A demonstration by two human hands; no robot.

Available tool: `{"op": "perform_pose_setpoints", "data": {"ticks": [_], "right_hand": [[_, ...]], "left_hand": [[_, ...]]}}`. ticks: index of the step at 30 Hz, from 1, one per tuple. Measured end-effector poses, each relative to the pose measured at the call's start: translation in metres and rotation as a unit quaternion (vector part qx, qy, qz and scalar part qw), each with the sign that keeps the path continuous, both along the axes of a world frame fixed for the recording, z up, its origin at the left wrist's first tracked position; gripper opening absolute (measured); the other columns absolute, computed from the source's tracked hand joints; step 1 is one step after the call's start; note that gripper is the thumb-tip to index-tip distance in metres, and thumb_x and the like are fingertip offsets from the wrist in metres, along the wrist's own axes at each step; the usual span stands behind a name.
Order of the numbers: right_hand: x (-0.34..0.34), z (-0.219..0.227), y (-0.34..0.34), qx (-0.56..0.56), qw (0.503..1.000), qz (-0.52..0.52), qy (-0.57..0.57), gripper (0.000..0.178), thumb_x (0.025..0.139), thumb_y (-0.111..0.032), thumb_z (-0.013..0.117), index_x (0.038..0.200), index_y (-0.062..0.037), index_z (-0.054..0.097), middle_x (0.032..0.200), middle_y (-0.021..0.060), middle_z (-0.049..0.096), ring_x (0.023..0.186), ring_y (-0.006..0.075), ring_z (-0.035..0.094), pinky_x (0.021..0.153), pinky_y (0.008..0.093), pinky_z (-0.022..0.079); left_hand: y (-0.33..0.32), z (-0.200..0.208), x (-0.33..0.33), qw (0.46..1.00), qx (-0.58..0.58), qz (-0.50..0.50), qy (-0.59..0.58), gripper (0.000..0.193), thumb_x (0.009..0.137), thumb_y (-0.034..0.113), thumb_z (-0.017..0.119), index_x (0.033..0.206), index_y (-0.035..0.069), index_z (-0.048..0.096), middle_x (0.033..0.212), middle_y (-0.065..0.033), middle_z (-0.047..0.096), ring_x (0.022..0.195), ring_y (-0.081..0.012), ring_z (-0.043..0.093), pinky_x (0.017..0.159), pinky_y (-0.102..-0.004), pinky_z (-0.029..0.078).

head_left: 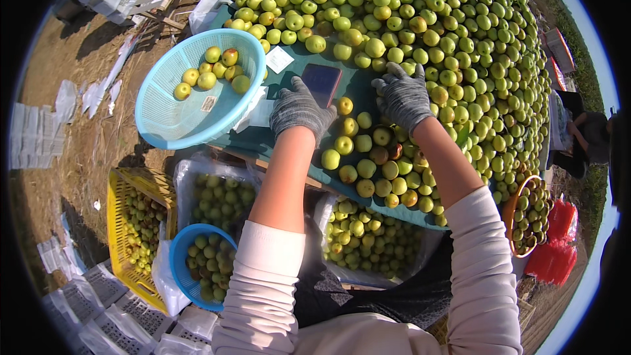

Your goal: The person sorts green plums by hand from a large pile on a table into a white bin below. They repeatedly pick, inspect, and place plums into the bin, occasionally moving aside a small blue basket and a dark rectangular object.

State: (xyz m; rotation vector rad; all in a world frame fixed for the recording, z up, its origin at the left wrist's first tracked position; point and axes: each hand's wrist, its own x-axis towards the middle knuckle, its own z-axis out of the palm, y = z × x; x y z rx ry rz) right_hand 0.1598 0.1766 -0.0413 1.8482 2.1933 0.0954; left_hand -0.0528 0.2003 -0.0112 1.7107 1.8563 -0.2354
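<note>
Small round green fruits, some blushed red-brown, are heaped over the dark green cloth in front of me. My left hand, in a grey knit glove, lies over the cloth beside a dark phone. Its fingers reach forward and its thumb stands apart, close to a yellowish fruit. At the near edge of the heap is my gloved right hand, fingers stretched and apart, with no fruit visible in it. Between and below my hands lies a looser group of fruits.
A light blue basket with several fruits stands at the left. Below are a yellow crate, a blue bucket and plastic-lined crates of fruit. An orange-rimmed basket and red bags sit right. Another person is at far right.
</note>
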Motion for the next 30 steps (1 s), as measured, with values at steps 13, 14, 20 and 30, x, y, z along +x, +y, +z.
{"op": "perform_pose_setpoints", "data": {"ticks": [13,14,20,30], "right_hand": [[0.051,0.029,-0.088,0.077,0.992,0.006,0.099,0.051,0.085,-0.03,0.062,0.134,-0.0178,0.053,0.144,0.0103,0.042,0.134,0.0303,0.038,0.113,0.0459,0.027],[0.055,0.029,-0.1,0.107,0.989,-0.012,0.099,0.051,0.084,-0.03,0.062,0.133,-0.0177,0.053,0.143,0.0107,0.043,0.134,0.0309,0.038,0.113,0.0463,0.027],[0.075,0.021,-0.178,0.163,0.974,-0.092,0.128,0.056,0.084,-0.025,0.061,0.137,-0.0139,0.049,0.144,0.017,0.04,0.133,0.0394,0.036,0.112,0.0499,0.029],[0.057,0.021,-0.16,0.2,0.951,-0.107,0.209,0.055,0.08,-0.014,0.064,0.134,-0.0116,0.051,0.142,0.0167,0.043,0.132,0.0387,0.038,0.111,0.0479,0.031]], "left_hand": [[-0.01,-0.014,-0.016,0.991,-0.01,0.005,0.134,0.106,0.073,0.051,0.075,0.15,0.005,0.018,0.151,-0.0198,0.028,0.138,-0.0337,0.034,0.113,-0.042,0.033],[-0.014,-0.01,-0.014,0.989,0.002,-0.013,0.148,0.104,0.074,0.051,0.074,0.15,0.005,0.019,0.151,-0.0192,0.028,0.138,-0.0337,0.034,0.112,-0.042,0.033],[-0.054,0.024,0.024,0.985,0.087,-0.133,0.061,0.083,0.086,0.051,0.06,0.147,0.003,0.028,0.148,-0.0178,0.034,0.132,-0.033,0.041,0.107,-0.0424,0.038],[-0.115,0.032,0.084,0.947,0.069,-0.314,-0.006,0.074,0.091,0.047,0.054,0.146,0.004,0.03,0.149,-0.0182,0.034,0.133,-0.0341,0.04,0.107,-0.0465,0.037]]}}
